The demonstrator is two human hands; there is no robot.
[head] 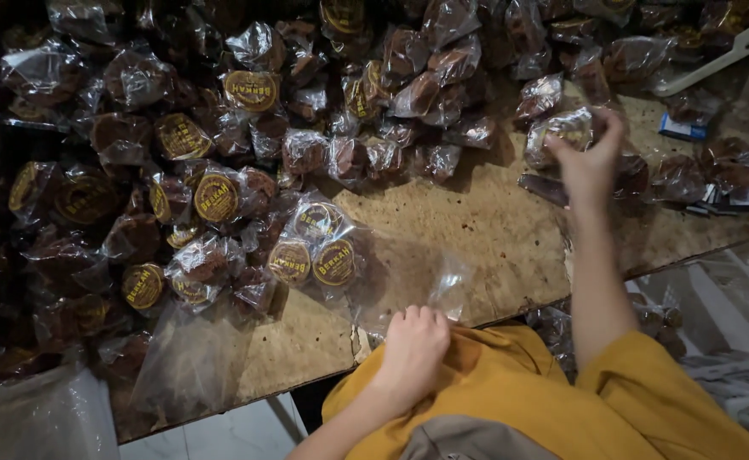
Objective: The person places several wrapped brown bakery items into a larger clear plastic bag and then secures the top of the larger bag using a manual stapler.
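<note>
A right hand (590, 162) grips a clear-wrapped brown cake (562, 129) above a worn wooden bench (493, 230); the left hand (414, 345) clutches a clear plastic bag (391, 273).

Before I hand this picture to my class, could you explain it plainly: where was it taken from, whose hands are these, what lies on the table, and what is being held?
There is no machine here. The single picture comes from a camera worn on a person's head, looking down at their own two bare hands over a worn wooden table. Yellow cloth covers their lap at the bottom.

The table is heaped with small brown round cakes in clear wrappers, many bearing round gold labels. One larger clear bag lies open toward the person, with a few labelled cakes inside.

The left hand grips the mouth of that bag at the table's near edge. The right hand reaches out and closes its fingers on one wrapped cake at the edge of the heap. Small blue and white packets lie at the far right.
</note>
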